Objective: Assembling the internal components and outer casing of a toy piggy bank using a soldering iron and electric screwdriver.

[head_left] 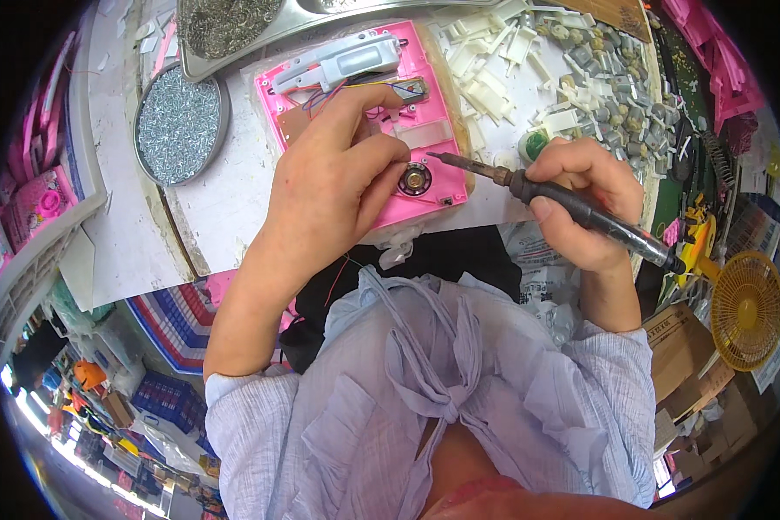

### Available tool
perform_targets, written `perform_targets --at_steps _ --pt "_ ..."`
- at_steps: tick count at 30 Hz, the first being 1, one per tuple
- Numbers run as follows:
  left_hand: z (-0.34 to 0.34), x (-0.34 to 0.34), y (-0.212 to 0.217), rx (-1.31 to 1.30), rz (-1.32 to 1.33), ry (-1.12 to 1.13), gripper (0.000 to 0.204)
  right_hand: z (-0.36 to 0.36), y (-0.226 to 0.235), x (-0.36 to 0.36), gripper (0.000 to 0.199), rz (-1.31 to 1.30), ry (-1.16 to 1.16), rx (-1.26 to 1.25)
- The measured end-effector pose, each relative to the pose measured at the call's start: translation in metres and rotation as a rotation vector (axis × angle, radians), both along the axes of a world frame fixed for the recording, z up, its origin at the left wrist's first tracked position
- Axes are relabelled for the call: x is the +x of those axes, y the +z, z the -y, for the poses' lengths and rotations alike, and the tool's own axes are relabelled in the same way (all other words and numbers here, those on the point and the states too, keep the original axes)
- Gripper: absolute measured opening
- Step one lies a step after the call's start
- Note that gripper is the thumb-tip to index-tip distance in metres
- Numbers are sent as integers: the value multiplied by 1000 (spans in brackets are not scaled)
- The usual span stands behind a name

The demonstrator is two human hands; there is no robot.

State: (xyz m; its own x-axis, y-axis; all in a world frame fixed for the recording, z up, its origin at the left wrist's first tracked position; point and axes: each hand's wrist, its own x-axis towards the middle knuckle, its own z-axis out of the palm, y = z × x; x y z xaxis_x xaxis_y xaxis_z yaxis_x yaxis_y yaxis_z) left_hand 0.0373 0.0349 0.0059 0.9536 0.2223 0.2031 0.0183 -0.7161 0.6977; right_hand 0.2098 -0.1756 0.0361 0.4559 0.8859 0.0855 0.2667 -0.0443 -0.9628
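Note:
An opened pink plastic housing (433, 82) lies on the white worktable. Over its middle rests my left hand (334, 169), thumb and index finger pinched together beside a small round speaker (414, 179); whatever they hold is hidden. Thin coloured wires (325, 95) run past its knuckles. Fitted across the far part of the housing is a light grey plastic part (355, 59). My right hand (589, 195) is closed round the black handle of a soldering iron (572, 206). The iron's dark tip points left, just above the housing near the speaker and the left fingertips.
A round dish of small screws (182, 126) stands to the left. Behind is a metal tray (295, 26) with small metal parts. White plastic pieces (490, 91) and grey parts (615, 78) cover the right side, near a green-and-white round object (534, 144). A yellow fan (747, 309) stands at far right.

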Motion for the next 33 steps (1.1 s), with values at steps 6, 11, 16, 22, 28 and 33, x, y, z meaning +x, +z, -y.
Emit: perform_targets --at_steps 6,11,16,22,28,33 --pt "4 2 5 86 -33 -13 15 3 -1 -2 22 -17 2 -44" --pt "4 3 8 183 -72 -47 13 0 -5 -2 22 61 38 -13" --pt "1 6 12 216 -67 -86 13 -3 -7 -1 22 106 67 0" --pt "2 9 16 259 -78 -108 13 -5 -9 -4 23 91 53 -4" --pt "4 11 23 341 -141 -120 11 -8 4 -7 23 33 3 -157" --pt "5 12 22 384 -82 -156 11 -7 7 -8 22 6 -32 -166"
